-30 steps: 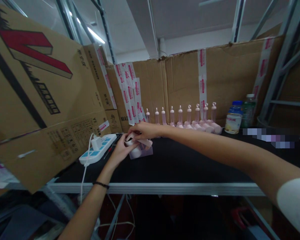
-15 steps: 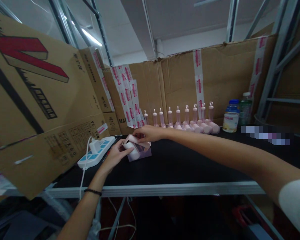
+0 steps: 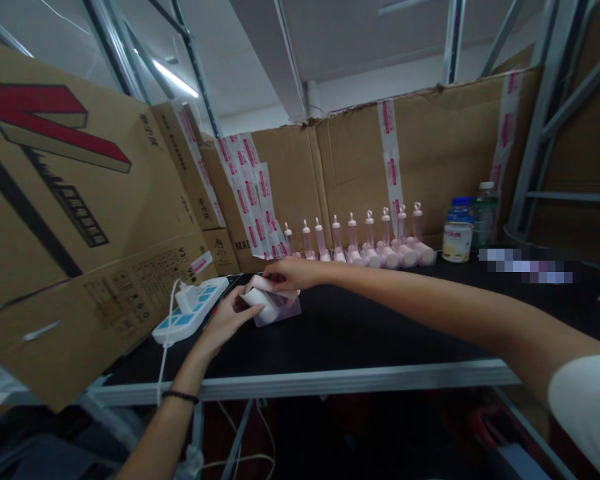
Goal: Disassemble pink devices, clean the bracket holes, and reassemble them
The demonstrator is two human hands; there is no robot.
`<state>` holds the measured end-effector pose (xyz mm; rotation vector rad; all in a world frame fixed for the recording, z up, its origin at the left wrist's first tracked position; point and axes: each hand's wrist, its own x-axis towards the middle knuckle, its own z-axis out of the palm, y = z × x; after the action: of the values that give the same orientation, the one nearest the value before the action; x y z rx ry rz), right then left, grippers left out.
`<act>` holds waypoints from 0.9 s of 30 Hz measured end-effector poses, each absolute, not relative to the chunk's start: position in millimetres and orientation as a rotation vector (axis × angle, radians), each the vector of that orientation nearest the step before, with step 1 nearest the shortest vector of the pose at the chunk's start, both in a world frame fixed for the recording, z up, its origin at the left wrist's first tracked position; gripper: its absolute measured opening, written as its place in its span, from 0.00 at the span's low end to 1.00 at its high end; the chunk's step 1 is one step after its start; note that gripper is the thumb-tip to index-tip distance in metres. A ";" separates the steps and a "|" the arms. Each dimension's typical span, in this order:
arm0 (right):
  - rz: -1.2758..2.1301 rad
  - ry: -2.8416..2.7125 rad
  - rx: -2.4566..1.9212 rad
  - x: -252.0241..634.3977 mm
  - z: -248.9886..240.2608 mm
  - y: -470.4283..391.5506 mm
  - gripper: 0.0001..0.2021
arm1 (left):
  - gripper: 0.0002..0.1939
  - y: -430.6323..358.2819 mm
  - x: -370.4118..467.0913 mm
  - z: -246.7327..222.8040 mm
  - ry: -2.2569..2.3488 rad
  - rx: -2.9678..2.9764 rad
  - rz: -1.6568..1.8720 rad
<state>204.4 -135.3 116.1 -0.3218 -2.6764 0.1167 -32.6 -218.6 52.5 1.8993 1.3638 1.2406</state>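
Note:
A small pink and lilac box [image 3: 291,308] with raised flaps lies on the black tabletop, tilted toward me. A white rounded piece [image 3: 267,311] shows at its near end; I cannot tell its kind. My left hand [image 3: 230,313] grips the box from the left, thumb along the white piece and fingers behind. From above and behind, my right hand [image 3: 291,273] pinches the top of the box near a flap, and its fingertips are partly hidden. Beyond the hands, several pink bottle-like items [image 3: 353,250] with clear necks and ringed or pointed tips stand in a row.
A white power strip [image 3: 193,310] with a plugged-in charger and cable lies left of my left hand. Cardboard walls [image 3: 345,167] rise behind and at left. A blue-capped bottle [image 3: 457,233] and a green bottle [image 3: 486,217] stand at the right rear. A metal rail [image 3: 355,380] edges the table.
The view has shifted slightly. Both hands keep hold of the box in nearly the same place, with the right fingers curled slightly further over its top.

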 end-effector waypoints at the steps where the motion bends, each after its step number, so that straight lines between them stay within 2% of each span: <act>1: 0.100 -2.672 -0.317 203.7 114.9 -134.6 0.11 | 0.34 -218.3 -33.8 51.2 1.369 1.890 1.240; 10: 0.068 -2.675 -0.291 202.2 113.4 -135.4 0.09 | 0.39 -219.8 -34.5 49.1 1.424 1.872 1.212; 16: 0.073 -2.689 -0.279 203.7 116.2 -138.9 0.09 | 0.34 -223.3 -32.5 51.9 1.435 1.883 1.190; 23: 0.089 -2.698 -0.363 216.7 129.4 -135.0 0.23 | 0.41 -222.3 -38.3 48.4 1.399 1.876 1.141; 27: 0.098 -2.628 -0.355 238.7 129.9 -137.5 0.21 | 0.40 -221.0 -44.8 48.8 1.385 1.925 1.115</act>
<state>238.7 -137.5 129.9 -0.3549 -2.6275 0.0981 -44.8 -221.0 48.8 1.9247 1.3851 1.1153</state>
